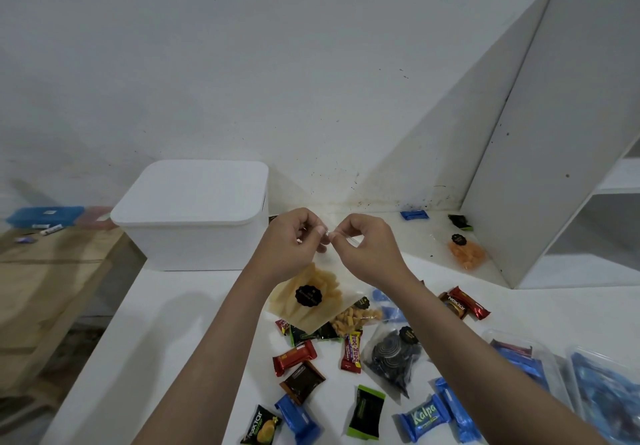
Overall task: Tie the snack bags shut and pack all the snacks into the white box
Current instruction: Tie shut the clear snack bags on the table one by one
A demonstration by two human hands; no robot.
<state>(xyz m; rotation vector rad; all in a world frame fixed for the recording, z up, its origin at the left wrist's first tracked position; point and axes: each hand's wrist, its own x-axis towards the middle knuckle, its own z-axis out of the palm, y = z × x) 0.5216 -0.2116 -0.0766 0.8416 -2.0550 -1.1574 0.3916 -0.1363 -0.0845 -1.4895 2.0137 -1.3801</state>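
So both hands are up off the bench here, and it makes sense why: the left hand (294, 240) and right hand (363, 244) each pinch the clear top of a snack bag of pale yellow sticks (304, 292), holding it in the air so the weight of the snacks pulls the plastic straight and leaves a slack neck to work on. The grip on each side is fingertips pressed together on the thin film, thumbs nearly meeting in the middle, which looks to me like the start of a twist or knot. I can't tell if there's a tie in there, it's too small and see-through. The white box (194, 212) sits just behind and left of the hands with its lid on, so nothing goes in until that comes off. Other bags wait below: a bag of small orange bits (353, 320) right under the held one, a bag of dark rings (394, 354) nearer me, and an orange-filled bag (465, 252) off by the white shelf unit (554, 133). Loose wrapped bars like the Kalpa (424, 417) and beng-beng (351, 354) are scattered around, easy grabs for later.
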